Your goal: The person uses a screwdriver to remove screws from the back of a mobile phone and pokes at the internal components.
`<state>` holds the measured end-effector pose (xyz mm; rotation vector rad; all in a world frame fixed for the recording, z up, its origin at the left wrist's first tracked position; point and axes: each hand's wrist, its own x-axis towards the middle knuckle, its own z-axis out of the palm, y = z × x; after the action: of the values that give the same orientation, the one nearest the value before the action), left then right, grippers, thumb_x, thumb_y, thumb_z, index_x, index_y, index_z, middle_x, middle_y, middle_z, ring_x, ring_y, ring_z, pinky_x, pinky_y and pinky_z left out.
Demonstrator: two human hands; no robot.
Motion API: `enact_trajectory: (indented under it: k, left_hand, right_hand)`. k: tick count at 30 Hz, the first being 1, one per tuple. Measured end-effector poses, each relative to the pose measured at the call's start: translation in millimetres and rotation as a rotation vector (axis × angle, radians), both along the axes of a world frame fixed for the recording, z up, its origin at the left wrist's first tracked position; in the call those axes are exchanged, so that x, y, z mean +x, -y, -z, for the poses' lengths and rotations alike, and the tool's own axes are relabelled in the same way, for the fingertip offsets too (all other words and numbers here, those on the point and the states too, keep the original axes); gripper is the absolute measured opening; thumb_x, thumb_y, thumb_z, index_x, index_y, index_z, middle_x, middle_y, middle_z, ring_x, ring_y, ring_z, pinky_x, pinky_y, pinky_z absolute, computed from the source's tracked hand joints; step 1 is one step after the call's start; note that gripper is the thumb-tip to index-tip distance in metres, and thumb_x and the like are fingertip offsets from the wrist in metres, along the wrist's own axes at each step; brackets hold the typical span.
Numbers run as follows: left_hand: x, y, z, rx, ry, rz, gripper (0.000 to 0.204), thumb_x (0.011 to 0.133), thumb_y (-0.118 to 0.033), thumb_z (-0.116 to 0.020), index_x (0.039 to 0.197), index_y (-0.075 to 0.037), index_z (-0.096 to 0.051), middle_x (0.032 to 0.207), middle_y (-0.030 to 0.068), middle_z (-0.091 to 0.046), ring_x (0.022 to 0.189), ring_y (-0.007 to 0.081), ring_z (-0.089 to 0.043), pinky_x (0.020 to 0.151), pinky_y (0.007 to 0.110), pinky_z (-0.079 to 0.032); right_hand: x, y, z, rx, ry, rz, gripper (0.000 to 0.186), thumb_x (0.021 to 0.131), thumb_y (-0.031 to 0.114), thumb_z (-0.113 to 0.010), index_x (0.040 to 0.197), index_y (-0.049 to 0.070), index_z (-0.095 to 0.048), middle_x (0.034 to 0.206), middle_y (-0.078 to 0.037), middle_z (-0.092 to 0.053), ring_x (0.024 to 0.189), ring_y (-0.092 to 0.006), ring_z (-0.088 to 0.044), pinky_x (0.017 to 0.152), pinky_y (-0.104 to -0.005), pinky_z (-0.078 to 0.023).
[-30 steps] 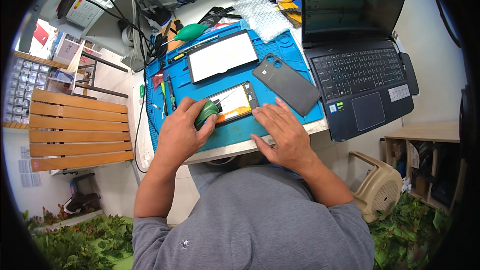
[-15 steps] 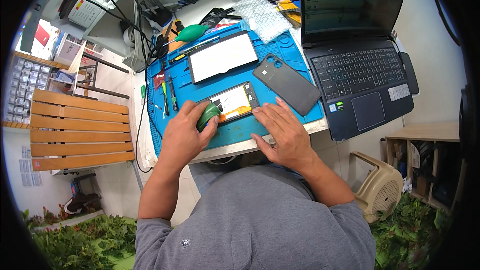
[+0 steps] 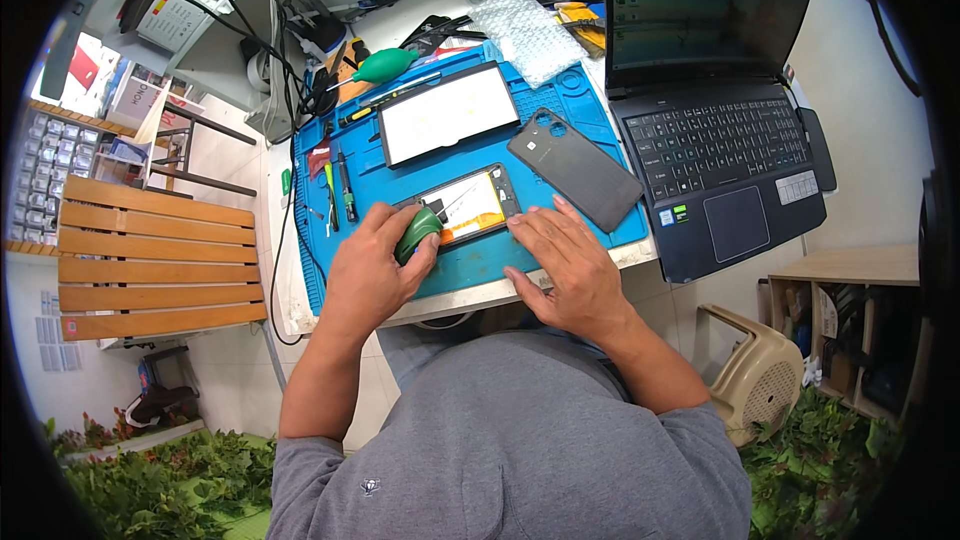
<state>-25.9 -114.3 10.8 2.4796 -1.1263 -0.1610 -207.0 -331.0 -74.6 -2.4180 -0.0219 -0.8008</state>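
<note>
On the blue mat [image 3: 460, 270] lies an opened phone [image 3: 468, 198] with white and orange insides and dark frame. My left hand [image 3: 375, 265] grips a green tool [image 3: 421, 229] over its left part; a thin tip appears to point right across the phone. My right hand [image 3: 560, 265] has fingers apart, fingertips beside or on the phone's lower right edge; contact is unclear. A grey back cover [image 3: 575, 169] lies to the right, a black-framed white tray [image 3: 448, 113] behind. Screwdrivers [image 3: 348, 185] lie at left.
An open laptop [image 3: 735, 228] fills the bench's right. Bubble wrap [image 3: 525, 30], a green air blower [image 3: 385, 66] and clutter are at the back; black cables hang at left. A slatted wooden chair [image 3: 160, 260] is left, a beige plastic stool [image 3: 750, 370] lower right.
My left hand and the green tool shifted very slightly right from a second ago. My right hand has barely moved.
</note>
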Motion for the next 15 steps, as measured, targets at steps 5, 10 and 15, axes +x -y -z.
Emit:
enact_trajectory:
  k: [5,10,15]
  left_hand:
    - [2.2,1.2,-2.0,0.012,-0.020,-0.012,0.040,0.106,-0.032,-0.084,0.135,-0.003,-0.083,0.123,0.0180,-0.078,0.102,0.0421,-0.081,0.089,0.049,-0.066]
    - [-0.7,-0.3,-1.0,-0.026,-0.006,-0.009,0.040,0.106,-0.031,-0.085,0.134,-0.003,-0.083,0.122,0.0185,-0.078,0.103,0.0422,-0.080,0.090,0.049,-0.066]
    - [-0.2,-1.5,0.3,-0.018,0.000,-0.007,0.040,0.106,-0.031,-0.085,0.134,-0.003,-0.083,0.122,0.0183,-0.078,0.103,0.0421,-0.080,0.090,0.048,-0.066]
  right_hand:
    - [-0.4,0.2,0.7,-0.007,-0.006,0.004,0.061,0.096,0.018,-0.091,0.151,-0.001,-0.071,0.143,-0.018,-0.077,0.138,-0.0371,-0.074,0.135,-0.0588,-0.048]
    - [0.1,0.2,1.5,-0.005,-0.007,-0.001,0.061,0.097,0.018,-0.090,0.151,-0.002,-0.071,0.143,-0.019,-0.077,0.139,-0.0372,-0.074,0.135,-0.0587,-0.048]
    - [0.0,-0.1,0.8,-0.008,-0.003,0.003,0.060,0.097,0.019,-0.090,0.150,-0.001,-0.072,0.143,-0.019,-0.078,0.138,-0.0375,-0.074,0.135,-0.0588,-0.048]
